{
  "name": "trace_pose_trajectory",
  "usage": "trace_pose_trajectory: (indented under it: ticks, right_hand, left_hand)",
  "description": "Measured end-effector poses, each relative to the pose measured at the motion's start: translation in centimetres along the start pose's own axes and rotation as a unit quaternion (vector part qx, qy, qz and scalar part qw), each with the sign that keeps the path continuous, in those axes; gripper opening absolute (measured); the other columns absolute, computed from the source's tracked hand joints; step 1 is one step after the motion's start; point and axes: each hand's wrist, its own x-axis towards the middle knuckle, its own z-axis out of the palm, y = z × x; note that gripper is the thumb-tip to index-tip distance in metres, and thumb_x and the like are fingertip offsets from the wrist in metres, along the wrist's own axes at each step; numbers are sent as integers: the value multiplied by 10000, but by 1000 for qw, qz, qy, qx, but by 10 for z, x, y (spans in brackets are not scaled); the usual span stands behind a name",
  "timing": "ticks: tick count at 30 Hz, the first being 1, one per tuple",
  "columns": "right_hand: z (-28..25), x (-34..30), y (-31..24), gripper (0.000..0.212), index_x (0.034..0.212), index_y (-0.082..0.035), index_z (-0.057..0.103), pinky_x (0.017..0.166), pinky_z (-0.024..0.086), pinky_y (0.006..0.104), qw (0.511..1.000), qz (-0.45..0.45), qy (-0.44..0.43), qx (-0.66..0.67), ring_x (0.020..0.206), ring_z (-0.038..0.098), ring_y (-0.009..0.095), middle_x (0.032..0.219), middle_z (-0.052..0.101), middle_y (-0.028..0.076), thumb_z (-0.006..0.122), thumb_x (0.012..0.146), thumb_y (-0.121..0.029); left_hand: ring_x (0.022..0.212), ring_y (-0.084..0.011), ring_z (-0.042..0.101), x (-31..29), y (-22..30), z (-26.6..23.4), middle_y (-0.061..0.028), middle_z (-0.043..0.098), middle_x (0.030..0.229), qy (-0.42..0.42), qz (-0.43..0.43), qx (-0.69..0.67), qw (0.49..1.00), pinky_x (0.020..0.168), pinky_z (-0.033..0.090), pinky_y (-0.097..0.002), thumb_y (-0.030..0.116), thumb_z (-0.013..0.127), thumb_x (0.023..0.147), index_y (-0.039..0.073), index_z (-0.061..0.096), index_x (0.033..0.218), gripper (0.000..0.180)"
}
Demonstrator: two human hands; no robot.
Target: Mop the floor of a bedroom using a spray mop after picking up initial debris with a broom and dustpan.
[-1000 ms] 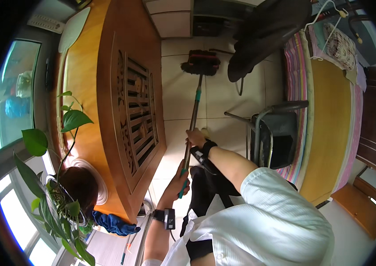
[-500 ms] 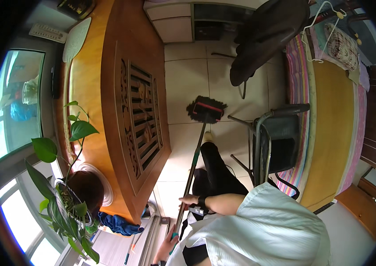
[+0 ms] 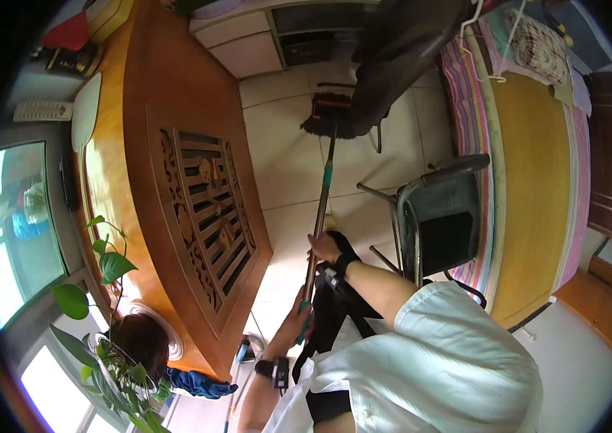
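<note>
A long-handled mop (image 3: 320, 195) runs up the middle of the view, its shaggy dark head (image 3: 332, 130) and red frame flat on the tiles. My right hand (image 3: 326, 248) is wrapped round the pole partway along. Lower down, my left hand (image 3: 293, 325) grips the pole's green end section. Both wrists carry black bands with small devices. The mop head lies beside the dark brown jacket-like cloth (image 3: 411, 58), which covers part of the floor behind it. Whether they touch I cannot tell.
Left stands a wooden cabinet (image 3: 198, 94) with a carved slatted panel and a potted plant (image 3: 115, 267). A black metal-framed chair (image 3: 443, 216) stands on the right, against a bed (image 3: 530, 202) with a striped cover. White drawers (image 3: 248, 54) close off the far end of the tiled floor.
The mop head has slid forward across the tiles, close to the dark cloth. Both hands have moved forward with the pole, and the view has shifted a little.
</note>
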Motion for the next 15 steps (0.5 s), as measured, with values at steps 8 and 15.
trace_pose_trajectory:
  ticks: [8,15]
  right_hand:
    - [13,-16,37,388,887,104,447,490,527,372,992,45,-16,115,561,616,294,654,581,183,409,884,-282]
    - [100,10,176,595,667,31,598,636,481,404,914,-166,-193,-316,639,602,315,659,606,193,282,891,-421]
  left_hand:
    - [421,-90,378,-40,0,22,-18,398,597,43,2,102,994,367,332,-215,142,405,891,214,82,1375,586]
    - [483,-96,426,-137,-71,-9,-36,461,681,155,171,286,930,388,314,-214,172,469,867,94,341,1283,442]
